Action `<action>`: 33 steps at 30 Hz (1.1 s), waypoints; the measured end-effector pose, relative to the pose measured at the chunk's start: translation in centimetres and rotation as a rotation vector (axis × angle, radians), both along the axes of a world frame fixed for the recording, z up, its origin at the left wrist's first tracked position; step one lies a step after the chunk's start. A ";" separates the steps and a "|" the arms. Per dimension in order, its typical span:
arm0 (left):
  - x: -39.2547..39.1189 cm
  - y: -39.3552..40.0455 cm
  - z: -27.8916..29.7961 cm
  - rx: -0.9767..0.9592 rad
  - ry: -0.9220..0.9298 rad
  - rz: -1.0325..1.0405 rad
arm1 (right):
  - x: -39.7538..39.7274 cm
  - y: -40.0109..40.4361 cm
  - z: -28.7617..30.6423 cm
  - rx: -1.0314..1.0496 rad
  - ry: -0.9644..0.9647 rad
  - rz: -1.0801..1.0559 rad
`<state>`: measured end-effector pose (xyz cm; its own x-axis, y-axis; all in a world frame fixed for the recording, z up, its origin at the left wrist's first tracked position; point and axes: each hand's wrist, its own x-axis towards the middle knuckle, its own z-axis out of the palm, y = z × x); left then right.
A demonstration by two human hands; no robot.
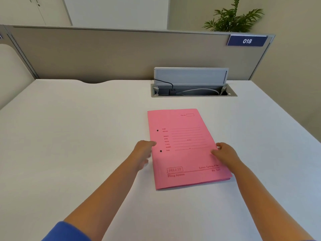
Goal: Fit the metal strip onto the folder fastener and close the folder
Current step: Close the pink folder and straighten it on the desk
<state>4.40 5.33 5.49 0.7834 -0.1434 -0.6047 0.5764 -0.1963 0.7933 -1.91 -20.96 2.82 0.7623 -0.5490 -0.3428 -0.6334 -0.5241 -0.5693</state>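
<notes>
A pink paper folder [185,159] lies closed and flat on the white desk [69,136], cover up, with printed lines and two punched holes near its left edge. My left hand [143,153] rests at the folder's left edge, fingers loosely apart and touching the spine side. My right hand [224,152] lies on the folder's right edge with its fingertips on the cover. Neither hand grips anything. The metal strip and the fastener are hidden from view.
An open cable hatch [192,90] with a raised grey lid and cables sits behind the folder. A beige partition [121,54] with a blue "018" sign [246,41] bounds the desk's far edge. A plant [232,18] stands behind it.
</notes>
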 end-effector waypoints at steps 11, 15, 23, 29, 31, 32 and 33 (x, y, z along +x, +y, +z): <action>0.4 -0.5 -1.7 -0.061 0.040 0.165 | 0.9 0.8 -0.9 -0.118 0.066 0.013; 0.5 -0.2 -2.2 -0.059 -0.018 0.161 | 0.9 1.3 -0.9 -0.071 0.059 0.003; 1.4 1.7 -2.7 -0.194 -0.037 0.254 | 2.5 3.2 -0.6 0.098 -0.011 0.005; 4.3 4.5 -1.9 -0.225 -0.077 0.330 | 5.4 5.4 0.4 0.237 -0.079 0.039; 5.4 5.5 -1.7 -0.189 -0.106 0.329 | 6.8 6.2 0.8 0.240 -0.112 0.050; 6.0 6.0 -1.6 -0.167 -0.120 0.331 | 7.5 6.7 1.0 0.241 -0.121 0.058; 6.6 6.5 -1.6 -0.146 -0.133 0.334 | 8.3 7.2 1.1 0.240 -0.125 0.069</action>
